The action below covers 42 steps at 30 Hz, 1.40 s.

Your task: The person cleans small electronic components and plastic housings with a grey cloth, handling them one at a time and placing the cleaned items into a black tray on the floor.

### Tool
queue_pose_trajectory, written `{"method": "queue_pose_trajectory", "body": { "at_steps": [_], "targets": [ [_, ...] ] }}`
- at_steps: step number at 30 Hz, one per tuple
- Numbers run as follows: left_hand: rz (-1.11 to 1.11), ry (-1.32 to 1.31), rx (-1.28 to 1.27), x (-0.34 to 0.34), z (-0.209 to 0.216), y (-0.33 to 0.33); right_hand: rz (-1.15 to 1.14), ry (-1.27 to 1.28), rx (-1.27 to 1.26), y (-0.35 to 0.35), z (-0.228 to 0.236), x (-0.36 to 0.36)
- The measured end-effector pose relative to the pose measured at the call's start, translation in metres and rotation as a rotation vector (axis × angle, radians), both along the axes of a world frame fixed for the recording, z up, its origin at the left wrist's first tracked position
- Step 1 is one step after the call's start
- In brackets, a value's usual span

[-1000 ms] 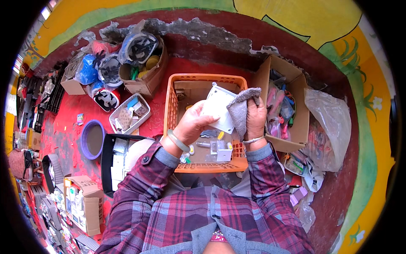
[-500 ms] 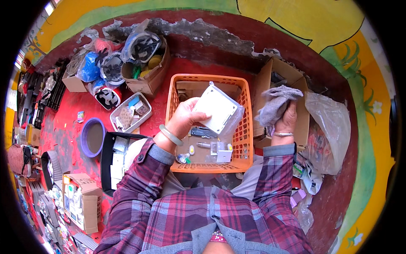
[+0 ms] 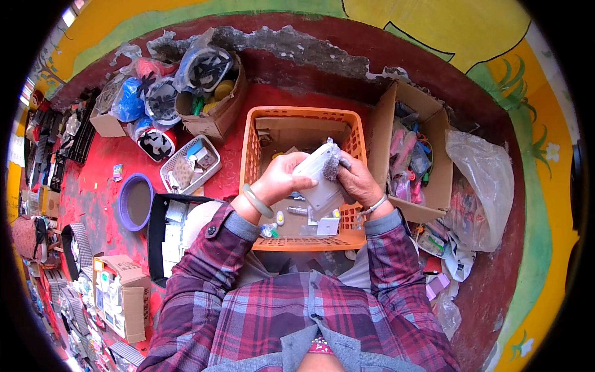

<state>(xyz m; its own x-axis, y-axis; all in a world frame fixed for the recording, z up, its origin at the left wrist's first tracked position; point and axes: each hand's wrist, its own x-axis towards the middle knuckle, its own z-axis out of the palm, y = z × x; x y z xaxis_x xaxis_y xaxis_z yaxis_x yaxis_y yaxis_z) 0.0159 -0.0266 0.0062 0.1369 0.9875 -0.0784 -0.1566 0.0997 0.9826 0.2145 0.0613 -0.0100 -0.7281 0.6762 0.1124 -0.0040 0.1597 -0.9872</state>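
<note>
Over the orange plastic basket [image 3: 302, 247], my left hand [image 3: 280, 183] grips a flat white rectangular packet [image 3: 317, 177] that looks wrapped in clear plastic, thumb on its face. My right hand [image 3: 361, 181] is closed around a grey cloth [image 3: 333, 165] and presses it against the packet's right edge. Part of the cloth is hidden under my fingers. Inside the basket below lie a small white oval item [image 3: 280, 217], a white box [image 3: 327, 226] and other small pieces.
Right of the basket stands an open cardboard box [image 3: 427, 118] with bagged items, beside a clear plastic sheet [image 3: 480, 167]. To the left are a purple-rimmed basin [image 3: 121, 204], a white tray [image 3: 192, 181], a black bin [image 3: 152, 239] and a carton [image 3: 133, 310].
My right hand has moved left with the grey cloth, from above the cardboard box onto the packet's edge. The packet is now tilted more upright, and the cardboard box's contents show.
</note>
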Motion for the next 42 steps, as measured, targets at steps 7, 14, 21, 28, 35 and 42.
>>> {"method": "queue_pose_trajectory", "body": {
  "at_steps": [7, 14, 21, 28, 35, 42],
  "targets": [
    [-0.077, 0.107, 0.040, 0.000, 0.003, -0.001, -0.070, -0.056, 0.176, -0.002, 0.006, -0.006],
    [-0.166, 0.290, 0.120, 0.007, -0.001, 0.000, -0.140, -0.150, 0.191, -0.004, 0.002, -0.008],
    [-0.093, -0.081, -0.037, 0.004, 0.000, 0.002, 0.021, 0.066, -0.207, 0.004, 0.013, 0.001],
    [-0.063, -0.183, -0.023, -0.003, 0.006, 0.003, 0.171, 0.119, -0.480, 0.002, 0.031, 0.020],
    [-0.160, 0.084, -0.020, 0.008, -0.005, 0.001, 0.034, -0.082, -0.166, 0.007, 0.004, 0.006],
    [-0.127, 0.146, 0.009, 0.008, -0.001, 0.001, -0.257, -0.120, 0.055, -0.003, 0.000, -0.007]
  ]
}}
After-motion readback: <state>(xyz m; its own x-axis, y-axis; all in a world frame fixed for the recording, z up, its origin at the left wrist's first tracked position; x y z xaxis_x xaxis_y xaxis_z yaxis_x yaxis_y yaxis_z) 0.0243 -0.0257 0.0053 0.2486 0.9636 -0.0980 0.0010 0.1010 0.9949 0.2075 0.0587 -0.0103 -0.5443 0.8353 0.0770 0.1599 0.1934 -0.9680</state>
